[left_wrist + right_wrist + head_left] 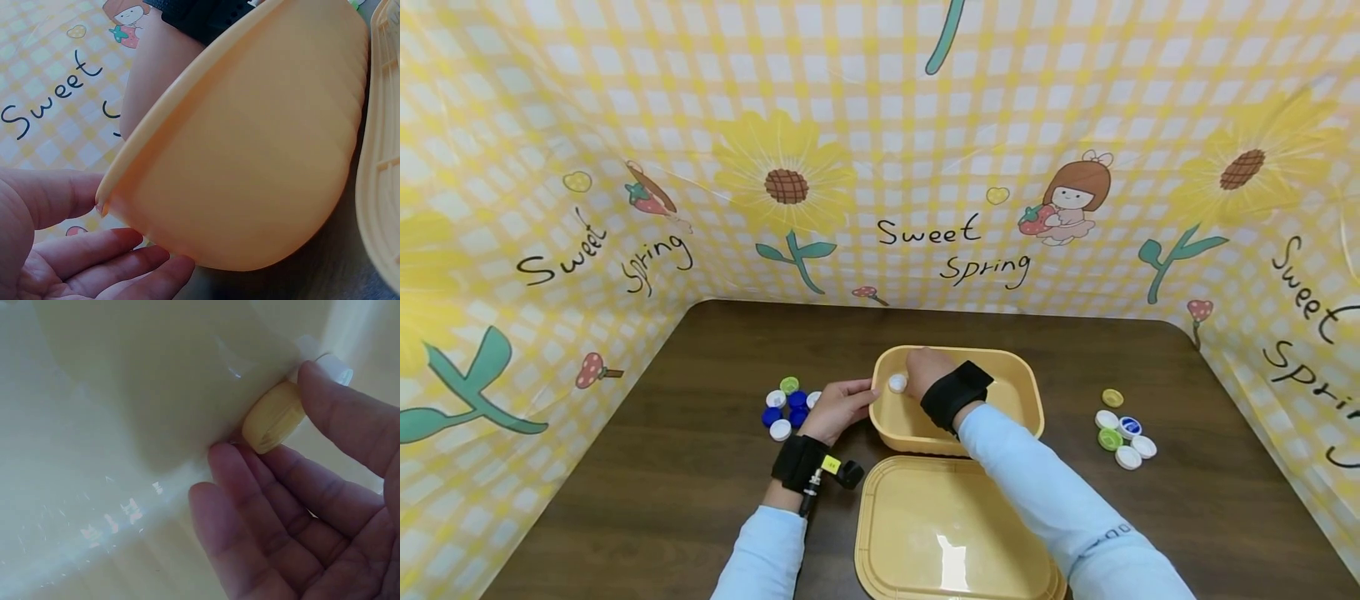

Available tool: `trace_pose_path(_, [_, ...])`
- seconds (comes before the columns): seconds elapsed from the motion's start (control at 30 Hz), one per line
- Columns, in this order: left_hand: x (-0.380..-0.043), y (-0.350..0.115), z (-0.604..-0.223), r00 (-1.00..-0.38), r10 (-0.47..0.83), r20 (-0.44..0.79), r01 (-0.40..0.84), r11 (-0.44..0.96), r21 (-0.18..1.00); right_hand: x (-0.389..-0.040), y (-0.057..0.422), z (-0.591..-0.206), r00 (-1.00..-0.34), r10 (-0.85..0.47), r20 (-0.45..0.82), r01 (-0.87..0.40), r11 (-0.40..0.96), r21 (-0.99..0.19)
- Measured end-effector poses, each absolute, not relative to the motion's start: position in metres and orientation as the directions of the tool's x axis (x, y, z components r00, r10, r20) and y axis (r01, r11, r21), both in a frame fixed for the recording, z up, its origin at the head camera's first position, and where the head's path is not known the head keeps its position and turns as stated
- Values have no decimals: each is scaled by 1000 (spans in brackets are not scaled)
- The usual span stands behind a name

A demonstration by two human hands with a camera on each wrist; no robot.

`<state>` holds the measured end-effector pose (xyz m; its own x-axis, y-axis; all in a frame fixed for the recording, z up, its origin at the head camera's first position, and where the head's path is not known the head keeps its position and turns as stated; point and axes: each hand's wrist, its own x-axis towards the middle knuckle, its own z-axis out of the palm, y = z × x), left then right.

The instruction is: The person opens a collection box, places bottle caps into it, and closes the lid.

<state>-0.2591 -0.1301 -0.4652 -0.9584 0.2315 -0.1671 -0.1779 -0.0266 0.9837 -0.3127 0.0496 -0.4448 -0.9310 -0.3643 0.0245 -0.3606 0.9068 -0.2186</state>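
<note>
A yellow plastic box [1011, 446] stands on the table. My left hand [838, 408] holds its left end, the thumb at the rim and the fingers against the outer wall, as the left wrist view shows. My right hand [927, 371] reaches down inside the box at its left part. In the right wrist view, a yellow bottle cap [273, 419] sits between that hand's thumb and fingers. A white bottle cap [335, 369] is just beyond the thumb; whether the hand touches it I cannot tell.
The box's yellow lid [940, 525] lies flat in front of it. Left of the box is a group of blue, white and green caps [780, 429]. White, green, blue and yellow caps [1109, 439] lie to the right. A patterned cloth [880, 167] surrounds the table [625, 500].
</note>
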Motion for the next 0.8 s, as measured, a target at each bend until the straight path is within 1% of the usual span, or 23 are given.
trace_pose_path(0.33, [-257, -129, -470, -957, 234, -174, -182, -14, 983, -311, 55, -452, -929, -369, 35, -367, 900, -238])
trace_pose_path(0.43, [-256, -128, -470, -958, 228, -174, -182, -13, 983, -309, 57, -449, -928, -369, 46, -370, 904, -216])
trace_pose_path(0.5, [-257, -128, -469, -959, 222, -176, -183, -12, 983, -307, 60, -441, -931, -362, 39, -362, 907, -213])
trace_pose_path(0.7, [-260, -129, -467, -959, 222, -175, -181, -7, 983, -292, 76, -398, -949, -313, -32, -293, 916, -274])
trace_pose_path(0.8, [-260, -130, -465, -958, 226, -175, -180, 2, 984, -286, 89, -381, -952, -307, -10, -292, 914, -282])
